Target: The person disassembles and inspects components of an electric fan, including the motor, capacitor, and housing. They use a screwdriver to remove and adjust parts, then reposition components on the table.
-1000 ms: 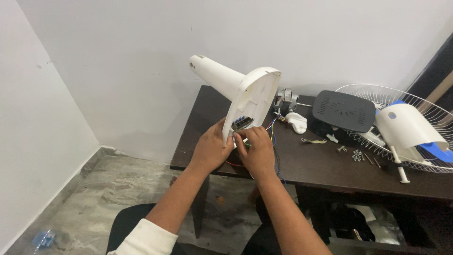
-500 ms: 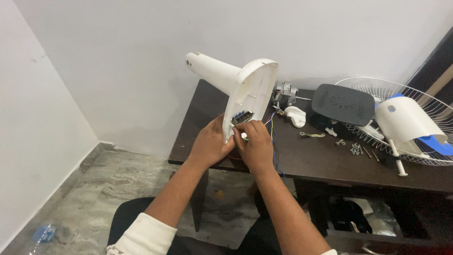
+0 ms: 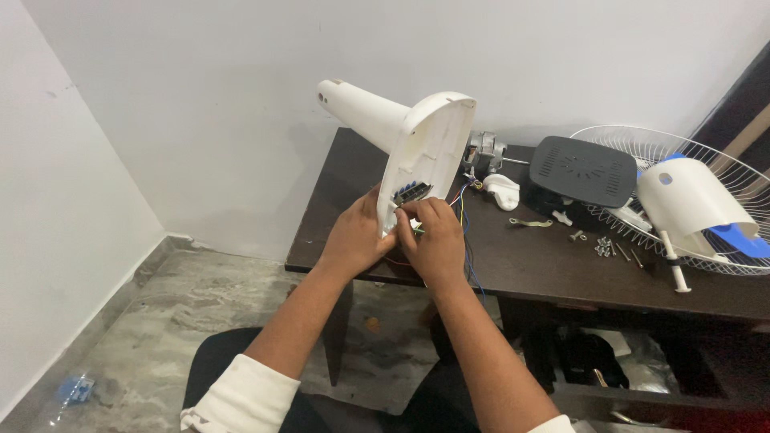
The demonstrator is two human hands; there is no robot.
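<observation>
At the front edge of the dark tabletop [image 3: 545, 265], two hands: left hand [image 3: 353, 236] grips one white fan housing [image 3: 421, 148], tilted upright; right hand [image 3: 437, 240] pinches its coloured wires [image 3: 468, 192]. One motor [image 3: 484, 151], one wire grille [image 3: 706, 204] lie behind.

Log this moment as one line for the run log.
left hand: holds fan base edge | right hand: fingers at its switch block | wires: hang loose | base tilted over desk
</observation>
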